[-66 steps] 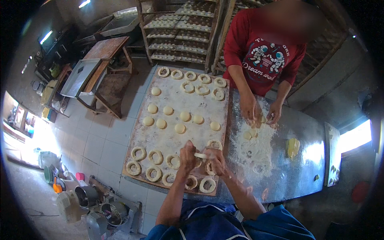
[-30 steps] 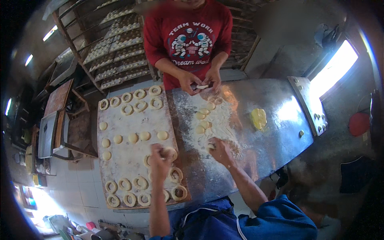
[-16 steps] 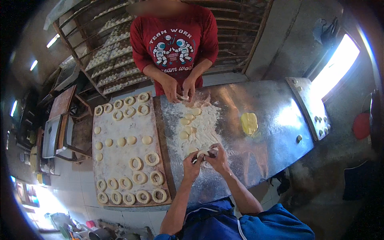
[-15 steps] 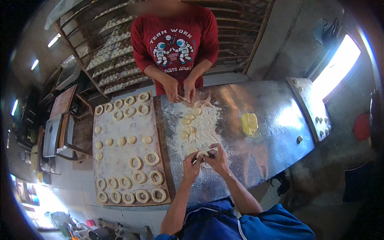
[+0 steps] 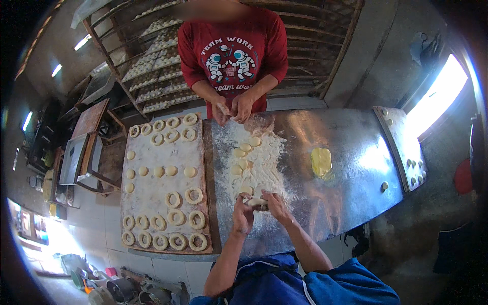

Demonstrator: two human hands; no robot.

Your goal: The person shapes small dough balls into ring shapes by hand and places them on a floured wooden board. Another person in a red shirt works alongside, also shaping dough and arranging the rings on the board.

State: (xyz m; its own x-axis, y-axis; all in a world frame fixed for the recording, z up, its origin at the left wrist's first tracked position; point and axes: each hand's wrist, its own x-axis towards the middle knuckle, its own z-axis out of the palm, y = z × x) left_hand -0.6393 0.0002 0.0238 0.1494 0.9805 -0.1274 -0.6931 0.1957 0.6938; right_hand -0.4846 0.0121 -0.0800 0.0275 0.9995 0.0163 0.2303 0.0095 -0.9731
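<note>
My left hand (image 5: 243, 211) and my right hand (image 5: 273, 206) both pinch one pale piece of dough (image 5: 254, 202) between them, over the near end of a flour patch (image 5: 264, 173) on the metal table (image 5: 351, 203). Several flattened dough rounds (image 5: 240, 152) lie in the flour. To the left is a floured wooden board (image 5: 162, 188) with several dough rings (image 5: 176, 217) and several plain dough balls (image 5: 172, 170). A yellow lump of fat or dough (image 5: 320, 161) sits to the right.
A co-worker in red (image 5: 231, 56) stands opposite, hands (image 5: 231, 109) on dough. Racks of dough trays (image 5: 150, 76) stand behind. A tilted board (image 5: 399, 147) lies at the table's right end, near a bright window (image 5: 437, 96). A wooden bench (image 5: 91, 122) and pots (image 5: 119, 290) are to the left.
My hands have moved right from the board to the flour patch, coming together on the dough. Since half a second ago, the dough has shifted in my fingers; the view has turned.
</note>
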